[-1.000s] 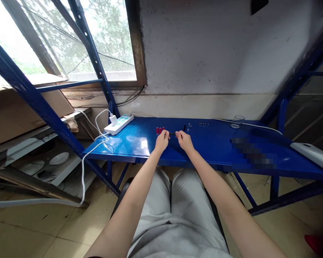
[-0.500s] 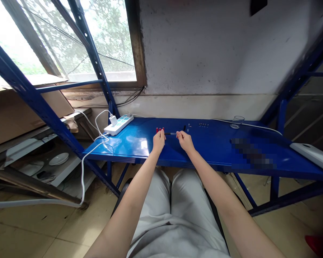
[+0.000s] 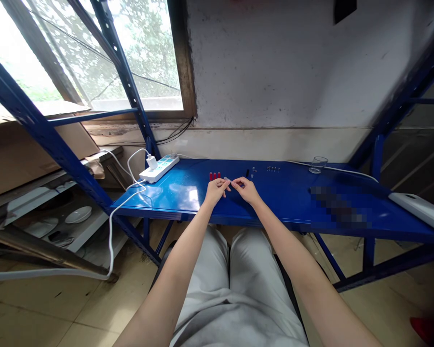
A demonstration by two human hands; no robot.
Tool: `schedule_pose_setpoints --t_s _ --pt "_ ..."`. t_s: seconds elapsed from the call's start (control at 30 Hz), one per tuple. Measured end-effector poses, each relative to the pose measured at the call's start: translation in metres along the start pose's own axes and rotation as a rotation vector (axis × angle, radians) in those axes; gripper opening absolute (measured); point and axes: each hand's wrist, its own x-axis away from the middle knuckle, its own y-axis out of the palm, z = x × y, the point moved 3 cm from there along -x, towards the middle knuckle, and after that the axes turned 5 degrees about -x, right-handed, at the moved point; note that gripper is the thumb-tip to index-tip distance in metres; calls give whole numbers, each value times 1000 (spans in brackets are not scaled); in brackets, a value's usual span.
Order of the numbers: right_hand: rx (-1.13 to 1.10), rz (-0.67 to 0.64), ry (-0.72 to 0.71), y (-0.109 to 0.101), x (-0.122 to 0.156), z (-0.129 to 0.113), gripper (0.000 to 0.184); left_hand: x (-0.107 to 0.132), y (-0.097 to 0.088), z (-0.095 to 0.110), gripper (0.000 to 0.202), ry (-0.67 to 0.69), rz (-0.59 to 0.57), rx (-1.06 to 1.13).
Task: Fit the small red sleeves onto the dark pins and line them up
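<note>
My left hand (image 3: 215, 190) and my right hand (image 3: 247, 188) meet over the middle of the blue metal shelf (image 3: 289, 197). Their fingertips pinch a thin pale rod-like part (image 3: 228, 180) between them; I cannot make out exactly what it is. Just behind my left hand stand three small red pieces (image 3: 214, 175). A short black piece (image 3: 247, 172) lies behind my right hand, with a row of tiny dark parts (image 3: 273, 168) farther right.
A white power strip (image 3: 159, 166) with a plugged charger and a white cable sits at the shelf's left rear. A clear glass (image 3: 318, 164) stands at the back right. Blue rack posts frame both sides; dishes (image 3: 78, 214) lie on a low left shelf.
The hands have come closer together. The dark piece held between them earlier is gone from view, and a thin pale rod now shows at the fingertips.
</note>
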Motion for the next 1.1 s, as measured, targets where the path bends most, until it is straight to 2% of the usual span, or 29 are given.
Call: schedule_pose_setpoints --t_s 0.23,0.4,0.57,0.67,0.83,1.0,1.1 --pt "37 -90 -10 6 0 6 31 -2 0 -1 33 37 25 36" --pt "49 -156 48 8 2 7 28 -1 3 -3 33 11 -47 61" --pt "117 -171 25 8 3 2 27 0 5 -1 31 -38 -123 110" --pt "201 -170 28 7 3 2 26 0 3 0 29 -49 -102 100" --pt "416 -14 155 -15 -6 16 26 -2 -2 -2 24 -18 36 33" --pt "580 52 410 -49 -21 34 21 1 -3 -3 23 -24 3 -35" --pt "601 21 467 -57 -28 40 22 2 -3 -1 23 -30 -5 -53"
